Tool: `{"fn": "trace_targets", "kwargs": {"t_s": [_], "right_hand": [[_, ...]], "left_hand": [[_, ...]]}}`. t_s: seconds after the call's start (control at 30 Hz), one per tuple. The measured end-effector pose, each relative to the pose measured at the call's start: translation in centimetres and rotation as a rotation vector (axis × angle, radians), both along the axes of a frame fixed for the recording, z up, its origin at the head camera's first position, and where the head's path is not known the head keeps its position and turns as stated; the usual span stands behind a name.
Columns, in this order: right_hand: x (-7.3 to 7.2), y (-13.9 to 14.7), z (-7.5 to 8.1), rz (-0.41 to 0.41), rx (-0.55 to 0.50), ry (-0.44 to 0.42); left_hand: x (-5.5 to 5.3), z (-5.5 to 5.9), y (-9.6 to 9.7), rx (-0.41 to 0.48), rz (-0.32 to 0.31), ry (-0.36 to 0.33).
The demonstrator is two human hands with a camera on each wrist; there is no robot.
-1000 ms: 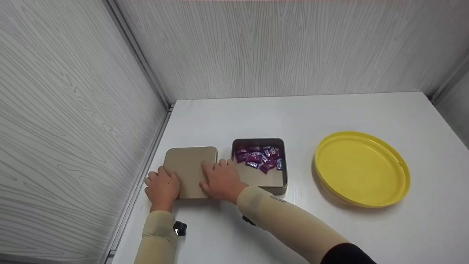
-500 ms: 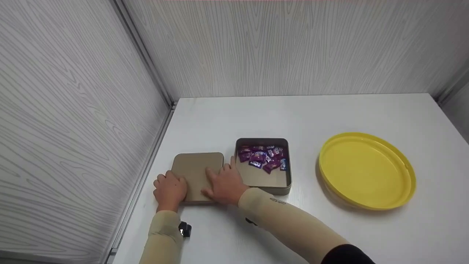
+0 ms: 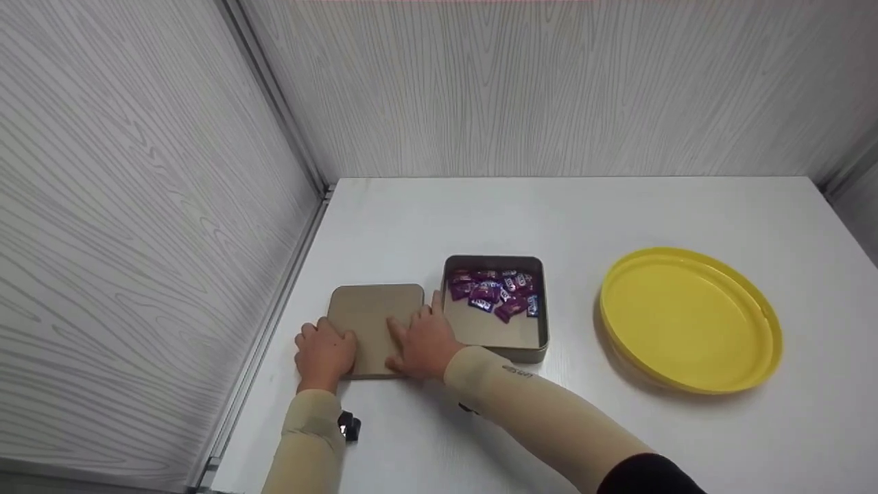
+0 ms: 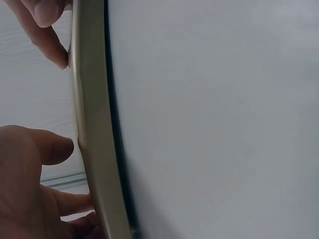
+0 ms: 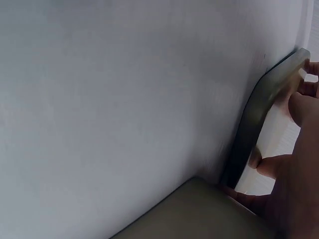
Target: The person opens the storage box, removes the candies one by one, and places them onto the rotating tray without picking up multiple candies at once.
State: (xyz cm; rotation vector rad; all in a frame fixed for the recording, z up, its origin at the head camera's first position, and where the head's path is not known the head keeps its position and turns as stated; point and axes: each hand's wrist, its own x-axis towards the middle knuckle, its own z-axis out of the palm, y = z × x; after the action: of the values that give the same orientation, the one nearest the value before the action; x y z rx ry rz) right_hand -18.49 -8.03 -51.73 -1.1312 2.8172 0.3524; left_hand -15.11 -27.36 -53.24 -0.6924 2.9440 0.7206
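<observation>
In the head view a square gold-brown tin lid (image 3: 370, 309) lies flat on the white table. My left hand (image 3: 325, 353) holds its left edge, thumb over the top and fingers down the side. My right hand (image 3: 426, 344) grips the right edge; thumb and forefinger lie on top, while other fingers reach into the gap beside the tin. The left wrist view shows the lid's side wall (image 4: 97, 114) close by, with fingers around it. Just right of the lid stands the matching open tin (image 3: 497, 335), holding several purple and blue wrapped candies (image 3: 485, 291) toward its back.
A large round yellow plate (image 3: 689, 322) with a raised rim sits on the right of the table (image 3: 562, 219). Pale wood-grain panels (image 3: 535, 89) close off the back and left sides, and the lid lies near the left table edge.
The lid has shifted slightly toward me and nearer the tin, both hands staying on it. The camera view has drifted a little; the tin, candies and plate look undisturbed.
</observation>
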Motion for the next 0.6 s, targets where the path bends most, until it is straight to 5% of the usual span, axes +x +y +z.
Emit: {"fn": "trace_targets", "kwargs": {"t_s": [0.37, 0.6], "right_hand": [[-0.1, 0.3, -0.3, 0.005, 0.006, 0.048], [-0.6, 0.8, -0.6, 0.015, -0.141, 0.080]], "left_hand": [[-0.1, -0.5, 1.1, -0.113, -0.035, 0.026], [0.0, -0.2, 2.0, -0.184, -0.086, 0.075]]}}
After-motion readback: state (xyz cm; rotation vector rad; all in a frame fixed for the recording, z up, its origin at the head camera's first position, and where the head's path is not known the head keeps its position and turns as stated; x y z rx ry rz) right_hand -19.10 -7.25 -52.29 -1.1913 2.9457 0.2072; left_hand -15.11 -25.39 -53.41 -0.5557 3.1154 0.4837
